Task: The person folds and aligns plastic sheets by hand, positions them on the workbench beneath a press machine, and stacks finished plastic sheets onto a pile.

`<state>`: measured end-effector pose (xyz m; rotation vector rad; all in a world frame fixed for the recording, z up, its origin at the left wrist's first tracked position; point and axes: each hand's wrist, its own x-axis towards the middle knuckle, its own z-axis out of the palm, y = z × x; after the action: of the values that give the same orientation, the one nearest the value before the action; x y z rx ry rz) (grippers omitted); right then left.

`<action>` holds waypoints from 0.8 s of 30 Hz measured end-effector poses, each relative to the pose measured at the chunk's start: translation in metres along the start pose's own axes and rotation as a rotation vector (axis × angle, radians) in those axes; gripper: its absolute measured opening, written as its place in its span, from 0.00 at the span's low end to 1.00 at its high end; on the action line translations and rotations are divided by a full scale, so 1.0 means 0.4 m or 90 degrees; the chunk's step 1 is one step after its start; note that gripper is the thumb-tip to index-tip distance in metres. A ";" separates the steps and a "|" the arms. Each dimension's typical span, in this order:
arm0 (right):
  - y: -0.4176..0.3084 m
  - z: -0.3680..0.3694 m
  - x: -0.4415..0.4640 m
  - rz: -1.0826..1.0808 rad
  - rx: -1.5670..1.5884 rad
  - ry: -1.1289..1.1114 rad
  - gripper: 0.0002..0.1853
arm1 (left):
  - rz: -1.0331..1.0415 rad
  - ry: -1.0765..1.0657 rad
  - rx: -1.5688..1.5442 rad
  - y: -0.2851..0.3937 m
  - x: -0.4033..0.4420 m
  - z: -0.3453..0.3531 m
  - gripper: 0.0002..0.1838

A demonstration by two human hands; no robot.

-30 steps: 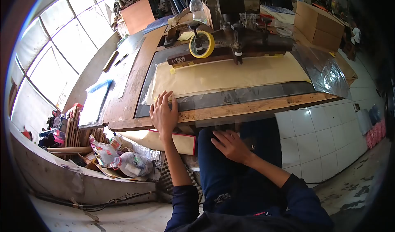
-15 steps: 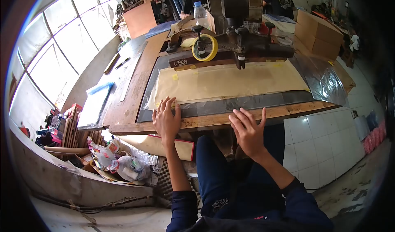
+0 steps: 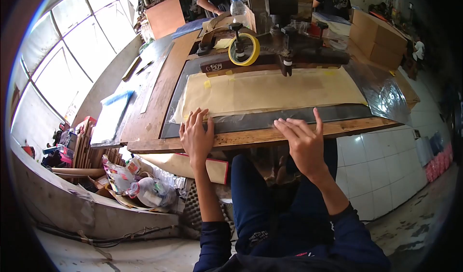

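A long tan sheet (image 3: 275,92) lies under clear plastic film on a dark grey board (image 3: 255,121), with small yellow tape pieces on it. My left hand (image 3: 197,137) is at the front edge of the worktable, its fingertips by the sheet's near left corner, fingers extended and holding nothing. Over the wooden front edge (image 3: 352,126) is my right hand (image 3: 306,146), empty, with the index to little fingers partly spread. Behind the sheet stands a machine head with a dark bar (image 3: 308,61). A yellow tape roll (image 3: 257,50) hangs on its left knob.
Cardboard boxes (image 3: 378,40) stand at the right rear, near crumpled clear plastic (image 3: 386,96). A water bottle (image 3: 237,9) is behind the machine. Plastic packets (image 3: 112,115) lie on the left. Two people (image 3: 333,1) are beyond the table. Bagged scraps (image 3: 154,192) sit below left.
My right hand has moved right and slightly down. My left hand stays near the sheet's left corner. The view has shifted slightly, and a co-worker's arm shows more at the back.
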<state>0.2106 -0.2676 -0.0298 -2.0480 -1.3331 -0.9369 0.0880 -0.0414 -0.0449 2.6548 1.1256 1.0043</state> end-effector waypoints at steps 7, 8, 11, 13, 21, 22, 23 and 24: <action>0.031 -0.035 0.019 0.012 0.066 -0.003 0.17 | -0.009 0.004 -0.007 0.004 -0.002 -0.006 0.16; 0.036 -0.043 0.019 0.011 0.070 -0.010 0.17 | -0.012 0.000 -0.004 0.006 -0.003 -0.007 0.16; 0.052 -0.082 0.029 0.000 0.072 -0.021 0.17 | -0.025 -0.005 -0.006 0.010 -0.005 -0.011 0.16; 0.070 -0.111 0.036 -0.011 0.078 -0.040 0.16 | -0.015 0.003 0.002 0.009 -0.006 -0.008 0.16; 0.072 -0.239 0.045 -0.248 0.212 -0.258 0.14 | -0.023 0.008 0.004 0.013 -0.006 -0.010 0.16; 0.068 -0.235 0.034 -0.295 0.263 -0.318 0.15 | -0.021 0.006 0.004 0.015 -0.006 -0.012 0.16; 0.069 -0.229 0.026 -0.342 0.316 -0.378 0.17 | -0.030 -0.001 0.007 0.017 -0.006 -0.014 0.16; 0.087 -0.225 0.023 -0.411 0.382 -0.438 0.22 | -0.021 -0.008 0.006 0.018 -0.005 -0.017 0.16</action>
<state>0.2212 -0.3415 0.0320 -1.5046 -2.3655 0.0403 0.0872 -0.0492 -0.0384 2.6366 1.1703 0.9780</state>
